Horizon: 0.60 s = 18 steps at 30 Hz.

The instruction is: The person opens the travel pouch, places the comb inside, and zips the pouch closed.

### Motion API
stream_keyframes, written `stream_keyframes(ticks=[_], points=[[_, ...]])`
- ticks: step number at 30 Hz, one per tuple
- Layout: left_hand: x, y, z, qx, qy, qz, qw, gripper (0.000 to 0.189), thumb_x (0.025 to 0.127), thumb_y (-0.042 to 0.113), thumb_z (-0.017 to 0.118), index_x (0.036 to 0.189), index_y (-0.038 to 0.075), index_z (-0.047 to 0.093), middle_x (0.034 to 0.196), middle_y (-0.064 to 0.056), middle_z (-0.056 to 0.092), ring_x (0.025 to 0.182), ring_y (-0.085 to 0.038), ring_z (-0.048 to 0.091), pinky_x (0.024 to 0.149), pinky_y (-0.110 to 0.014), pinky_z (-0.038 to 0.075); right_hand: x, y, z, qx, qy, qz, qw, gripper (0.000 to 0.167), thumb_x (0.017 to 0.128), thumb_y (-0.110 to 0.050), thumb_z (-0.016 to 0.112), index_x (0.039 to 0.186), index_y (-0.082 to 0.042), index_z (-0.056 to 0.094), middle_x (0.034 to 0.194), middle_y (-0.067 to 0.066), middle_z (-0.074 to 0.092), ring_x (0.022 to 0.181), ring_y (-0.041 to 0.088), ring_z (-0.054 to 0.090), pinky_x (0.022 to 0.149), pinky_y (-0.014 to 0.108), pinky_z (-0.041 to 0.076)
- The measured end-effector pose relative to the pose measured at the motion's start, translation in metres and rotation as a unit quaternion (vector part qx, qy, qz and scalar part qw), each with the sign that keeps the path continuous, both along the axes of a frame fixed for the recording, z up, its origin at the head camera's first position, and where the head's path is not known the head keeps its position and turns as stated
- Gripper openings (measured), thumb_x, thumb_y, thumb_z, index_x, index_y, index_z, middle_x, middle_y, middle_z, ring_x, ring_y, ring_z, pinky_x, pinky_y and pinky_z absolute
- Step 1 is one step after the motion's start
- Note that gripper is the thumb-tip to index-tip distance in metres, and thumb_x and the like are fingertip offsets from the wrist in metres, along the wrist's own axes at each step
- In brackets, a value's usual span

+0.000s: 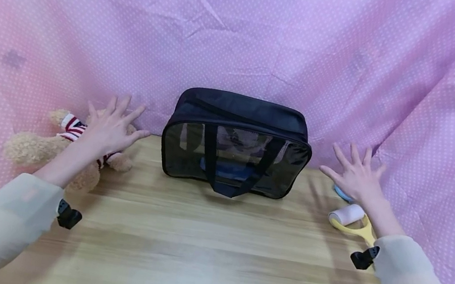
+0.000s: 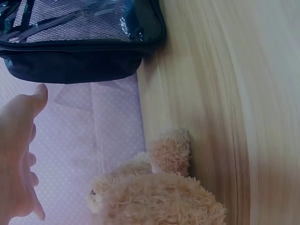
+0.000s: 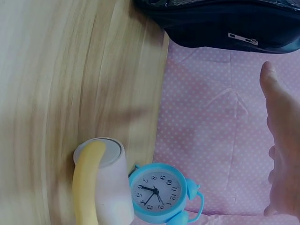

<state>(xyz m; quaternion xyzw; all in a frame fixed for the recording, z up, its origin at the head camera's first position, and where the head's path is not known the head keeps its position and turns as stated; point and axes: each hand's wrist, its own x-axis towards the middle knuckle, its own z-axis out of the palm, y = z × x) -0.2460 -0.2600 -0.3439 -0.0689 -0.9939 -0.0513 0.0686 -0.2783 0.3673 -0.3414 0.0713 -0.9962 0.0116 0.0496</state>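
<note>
My left hand point(image 1: 108, 132) is held out with its fingers spread, over a tan teddy bear point(image 1: 34, 147) in a striped top that lies at the left. On the other side my right hand point(image 1: 357, 176) is spread the same way, above a lint roller point(image 1: 347, 216) with a yellow handle and a light blue alarm clock point(image 3: 157, 193). Neither hand holds anything. Between them a black bag point(image 1: 241, 114) with see-through panels stands upright at the back of the table, its strap handle hanging down in front. Something blue shows through its front panel.
A wood-grain table point(image 1: 200, 253) spreads out in front of the bag. Pink dotted cloth point(image 1: 246, 29) hangs behind the table and along both sides. A small black camera point(image 1: 69, 216) sits at the left cuff, another point(image 1: 363, 258) at the right.
</note>
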Motion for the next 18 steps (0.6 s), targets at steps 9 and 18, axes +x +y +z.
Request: stream_keyframes(ticks=[9, 18], points=[[-0.001, 0.001, 0.0, -0.005, -0.006, -0.004, 1.0, 0.086, 0.097, 0.074, 0.043, 0.166, 0.033, 0.013, 0.172, -0.022, 0.009, 0.155, -0.056, 0.008, 0.106, -0.092, -0.006, 0.002, 0.002, 0.006, 0.013, -0.009, 0.0, 0.9999, 0.089, 0.095, -0.081, 0.036, 0.166, -0.034, 0.011, 0.172, 0.024, 0.007, 0.152, 0.064, -0.004, 0.103, 0.093, -0.009], [0.018, 0.002, 0.017, 0.022, 0.034, -0.036, 0.9986, 0.082, 0.1, 0.07, 0.042, 0.167, 0.033, 0.011, 0.173, -0.021, 0.008, 0.156, -0.055, 0.01, 0.112, -0.088, -0.001, 0.016, -0.01, 0.029, -0.057, 0.071, 0.041, 0.995, 0.083, 0.099, -0.072, 0.042, 0.166, -0.035, 0.01, 0.174, 0.017, 0.005, 0.156, 0.056, -0.003, 0.113, 0.086, -0.005]])
